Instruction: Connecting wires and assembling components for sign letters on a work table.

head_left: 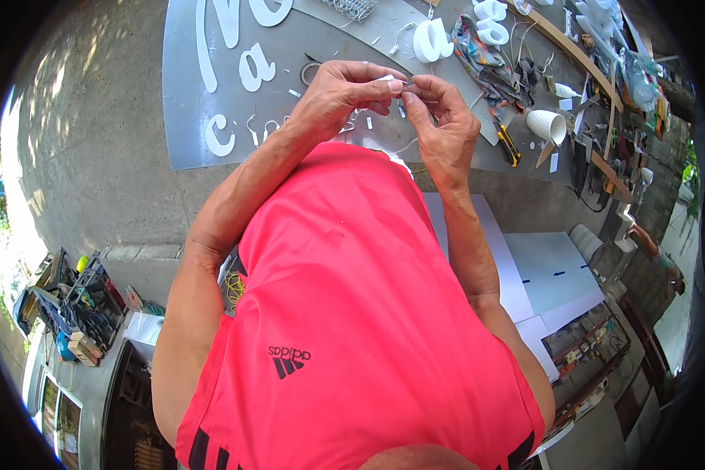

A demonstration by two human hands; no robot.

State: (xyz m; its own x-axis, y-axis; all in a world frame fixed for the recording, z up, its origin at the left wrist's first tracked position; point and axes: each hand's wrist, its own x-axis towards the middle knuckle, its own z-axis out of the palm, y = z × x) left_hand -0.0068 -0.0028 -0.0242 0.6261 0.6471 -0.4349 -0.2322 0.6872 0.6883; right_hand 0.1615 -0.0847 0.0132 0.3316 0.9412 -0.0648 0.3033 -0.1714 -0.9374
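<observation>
Above the worktable, my two hands meet fingertip to fingertip. Thumb and forefinger of my left hand pinch a small white piece, too small to name more closely. My right hand is closed in a pinch beside it; what its fingertips hold is too small to make out. Thin white wires and small white bits lie on the table below the hands. White cut-out letters lie flat to the left, and a raised white letter stands beyond my right hand.
A yellow and black utility knife lies right of my right hand, near a white textured cup on its side. Crumpled patterned cloth lies farther back. A tape roll sits behind my left hand. Wooden strips edge the right side.
</observation>
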